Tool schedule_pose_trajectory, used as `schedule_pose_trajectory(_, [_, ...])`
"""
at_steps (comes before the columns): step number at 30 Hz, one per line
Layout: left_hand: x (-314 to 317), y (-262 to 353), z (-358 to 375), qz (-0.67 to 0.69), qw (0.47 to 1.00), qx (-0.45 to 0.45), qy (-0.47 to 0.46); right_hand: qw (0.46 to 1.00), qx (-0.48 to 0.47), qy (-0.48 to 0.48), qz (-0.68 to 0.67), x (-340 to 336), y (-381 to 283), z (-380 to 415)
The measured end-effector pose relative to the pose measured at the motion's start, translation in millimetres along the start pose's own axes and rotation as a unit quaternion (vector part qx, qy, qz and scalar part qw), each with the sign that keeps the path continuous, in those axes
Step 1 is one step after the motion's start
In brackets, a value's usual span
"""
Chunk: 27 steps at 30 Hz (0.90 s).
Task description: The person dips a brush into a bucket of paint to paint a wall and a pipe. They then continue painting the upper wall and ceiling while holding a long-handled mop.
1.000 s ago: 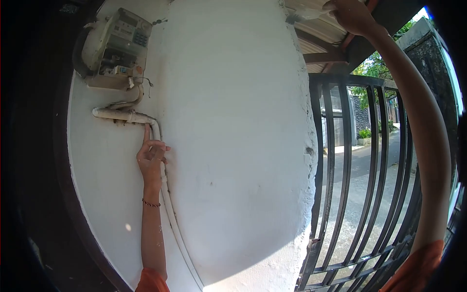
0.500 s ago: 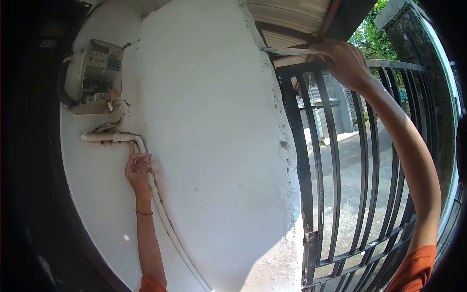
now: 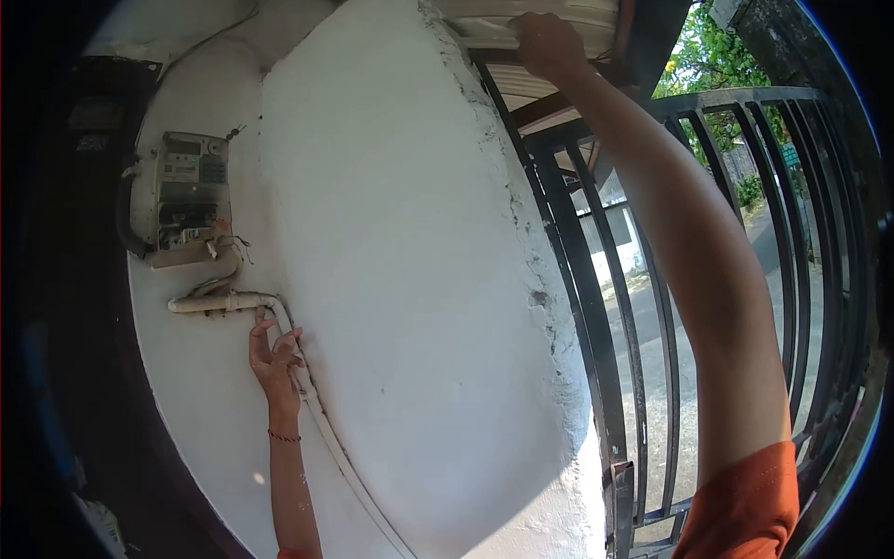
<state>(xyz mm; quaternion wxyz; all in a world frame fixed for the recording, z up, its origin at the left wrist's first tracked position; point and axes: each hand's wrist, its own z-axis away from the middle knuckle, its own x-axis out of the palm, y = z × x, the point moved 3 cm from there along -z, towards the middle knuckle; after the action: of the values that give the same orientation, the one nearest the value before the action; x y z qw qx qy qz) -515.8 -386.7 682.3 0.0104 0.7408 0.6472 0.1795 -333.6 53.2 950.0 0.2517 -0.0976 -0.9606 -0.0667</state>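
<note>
My left hand (image 3: 277, 359) is on the white pipe (image 3: 328, 433) just below its bend, fingers curled about it and one fingertip reaching up to the horizontal part. Above that hand an electricity meter (image 3: 193, 200) is fixed to the wall, with loose wires hanging beneath it. High at the upper right, my right hand (image 3: 551, 47) is closed in a fist near the top of the white wall's rough edge (image 3: 492, 130). It grips a thin, flat, pale tool whose outline is hard to make out against the roof sheets.
A black metal gate (image 3: 643, 307) stands right of the wall, with a street behind it. Corrugated roofing (image 3: 596, 20) lies overhead. A dark door frame (image 3: 84, 279) borders the left side. The wall edge has chips and cracks.
My right hand has moved up and left with the tool, closer to the wall's upper edge. My left hand stays at the pipe. The view has shifted slightly.
</note>
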Motion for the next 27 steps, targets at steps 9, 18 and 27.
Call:
schedule_pose_trajectory(9, [5, -10, 3, 0.001, 1.0, 0.023, 0.011, 0.994, -0.046, -0.083, -0.048, -2, 16, 64])
schedule_pose_trajectory(18, [-90, -132, -69, -0.12, 0.973, 0.17, -0.099, 0.976, -0.046, -0.174, -0.121, -71, 43, 105])
schedule_pose_trajectory(27, [53, -80, 3, 0.026, 0.999, 0.022, -0.032, 0.985, 0.105, -0.136, -0.023, -24, 37, 49])
